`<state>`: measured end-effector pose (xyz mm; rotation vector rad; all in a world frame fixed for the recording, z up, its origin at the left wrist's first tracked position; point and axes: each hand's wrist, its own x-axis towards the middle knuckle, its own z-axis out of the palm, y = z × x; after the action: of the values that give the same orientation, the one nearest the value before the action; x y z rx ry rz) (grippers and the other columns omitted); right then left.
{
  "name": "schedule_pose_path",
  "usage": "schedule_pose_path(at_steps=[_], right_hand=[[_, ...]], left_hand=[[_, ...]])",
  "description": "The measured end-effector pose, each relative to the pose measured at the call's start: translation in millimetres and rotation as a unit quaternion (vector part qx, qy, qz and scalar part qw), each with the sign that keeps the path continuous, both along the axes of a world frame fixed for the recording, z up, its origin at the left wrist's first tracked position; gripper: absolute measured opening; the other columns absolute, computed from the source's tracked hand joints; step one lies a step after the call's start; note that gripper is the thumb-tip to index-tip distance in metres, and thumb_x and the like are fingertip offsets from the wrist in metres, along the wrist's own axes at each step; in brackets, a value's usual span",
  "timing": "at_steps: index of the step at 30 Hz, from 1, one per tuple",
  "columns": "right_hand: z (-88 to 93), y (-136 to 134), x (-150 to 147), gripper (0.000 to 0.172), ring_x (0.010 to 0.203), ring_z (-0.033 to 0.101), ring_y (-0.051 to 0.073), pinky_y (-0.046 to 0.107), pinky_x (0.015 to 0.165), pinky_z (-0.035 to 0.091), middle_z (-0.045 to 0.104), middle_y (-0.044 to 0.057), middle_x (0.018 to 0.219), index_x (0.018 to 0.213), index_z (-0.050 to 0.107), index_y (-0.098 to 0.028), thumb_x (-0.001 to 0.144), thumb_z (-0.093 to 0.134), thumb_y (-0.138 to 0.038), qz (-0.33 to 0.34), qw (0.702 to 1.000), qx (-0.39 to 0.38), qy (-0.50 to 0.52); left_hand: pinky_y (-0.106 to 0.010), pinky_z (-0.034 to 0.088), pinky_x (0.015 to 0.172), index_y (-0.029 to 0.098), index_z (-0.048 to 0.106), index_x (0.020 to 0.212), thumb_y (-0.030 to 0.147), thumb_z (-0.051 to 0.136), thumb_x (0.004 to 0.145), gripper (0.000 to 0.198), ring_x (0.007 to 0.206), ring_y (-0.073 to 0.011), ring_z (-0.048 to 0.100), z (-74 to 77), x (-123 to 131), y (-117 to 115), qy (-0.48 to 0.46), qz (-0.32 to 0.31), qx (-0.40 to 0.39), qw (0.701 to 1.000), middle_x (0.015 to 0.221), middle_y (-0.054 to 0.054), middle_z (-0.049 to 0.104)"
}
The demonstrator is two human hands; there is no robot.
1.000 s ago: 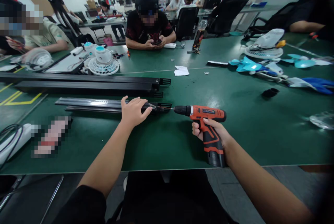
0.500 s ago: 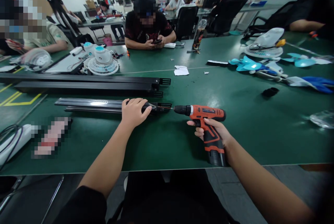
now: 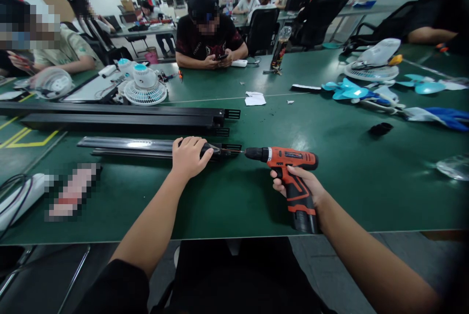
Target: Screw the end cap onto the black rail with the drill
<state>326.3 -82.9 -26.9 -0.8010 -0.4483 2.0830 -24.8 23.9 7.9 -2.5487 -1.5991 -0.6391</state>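
My right hand [image 3: 306, 184] is wrapped round the grip of an orange and black cordless drill [image 3: 293, 157], which points left with its battery end low. Its thin bit reaches the right end of a long black metal profile [image 3: 128, 144]; whether the tip touches a screw is too small to tell. Over that profile, near the same end, my left hand [image 3: 189, 157] presses down with its fingers curled across the top and the thumb toward the drill. A slotted black end piece [image 3: 232, 149] sticks out past the hand.
Two more black profiles [image 3: 120, 121] lie just behind. Fan parts [image 3: 144, 87] stand at the back left, and blue fan blades [image 3: 346, 90] at the right. A paper scrap [image 3: 255, 98], a bottle [image 3: 280, 50] and a black ring-like piece [image 3: 381, 129] are on the green table [image 3: 348, 172]. Across sits a person [image 3: 210, 35].
The index finger of my right hand has drawn back onto the drill's trigger. Drill, profile and left hand have hardly moved.
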Motion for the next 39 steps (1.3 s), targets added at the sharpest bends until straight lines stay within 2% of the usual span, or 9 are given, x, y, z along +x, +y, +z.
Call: schedule_pose_path(at_steps=[3,7,13,20,31,39], right_hand=[[1.9,-0.6,-3.6,0.023,0.078,0.071,0.018,0.026,0.07,0.062,0.073,0.008,0.089,0.102,0.068,-0.016,0.085,0.077,-0.029,-0.021,1.0,0.001,0.008],[-1.4,-0.8,-8.0,0.028,0.08,0.071,0.018,0.031,0.076,0.062,0.072,0.004,0.088,0.109,0.065,-0.019,0.085,0.076,-0.029,-0.048,0.999,0.012,0.02],[-4.9,-0.4,-9.6,0.04,0.079,0.07,0.017,0.03,0.079,0.061,0.07,0.003,0.085,0.117,0.062,-0.017,0.083,0.079,-0.031,-0.048,0.998,0.021,0.023],[-3.7,-1.5,-9.7,0.039,0.077,0.069,0.017,0.031,0.077,0.061,0.069,0.002,0.085,0.117,0.06,-0.019,0.084,0.078,-0.032,-0.044,0.999,0.029,0.014],[-2.6,-1.5,-10.4,0.032,0.076,0.066,0.016,0.029,0.077,0.059,0.068,0.003,0.085,0.107,0.06,-0.02,0.083,0.079,-0.031,-0.04,0.999,0.022,0.014],[-5.9,-0.3,-8.4,0.033,0.075,0.069,0.018,0.034,0.077,0.062,0.073,0.006,0.089,0.115,0.063,-0.019,0.087,0.074,-0.032,-0.051,0.998,0.023,-0.003]], left_hand=[[-0.055,0.031,0.114,0.026,0.072,0.119,0.046,0.038,0.105,0.042,0.124,-0.0321,0.061,-1.7,0.7,0.3,-0.001,0.008,0.012,1.0,0.133,-0.009,0.071],[-0.053,0.034,0.109,0.025,0.074,0.115,0.043,0.032,0.107,0.047,0.111,-0.0311,0.066,-2.5,1.6,0.9,0.009,0.016,0.018,1.0,0.117,-0.009,0.076],[-0.051,0.036,0.106,0.023,0.073,0.12,0.042,0.034,0.106,0.046,0.108,-0.0309,0.066,-4.2,2.0,2.7,0.005,0.024,0.034,0.999,0.114,-0.009,0.077],[-0.05,0.037,0.105,0.025,0.074,0.11,0.043,0.033,0.106,0.045,0.105,-0.0305,0.066,-4.0,2.9,2.3,0.006,0.03,0.034,0.999,0.111,-0.009,0.077],[-0.05,0.036,0.105,0.024,0.075,0.11,0.044,0.035,0.105,0.044,0.108,-0.0315,0.063,-5.6,2.3,3.4,-0.003,0.031,0.029,0.999,0.115,-0.01,0.074],[-0.05,0.038,0.103,0.025,0.074,0.111,0.044,0.036,0.105,0.043,0.107,-0.0315,0.063,-6.3,2.4,2.9,0.006,0.034,0.042,0.999,0.114,-0.01,0.074]])
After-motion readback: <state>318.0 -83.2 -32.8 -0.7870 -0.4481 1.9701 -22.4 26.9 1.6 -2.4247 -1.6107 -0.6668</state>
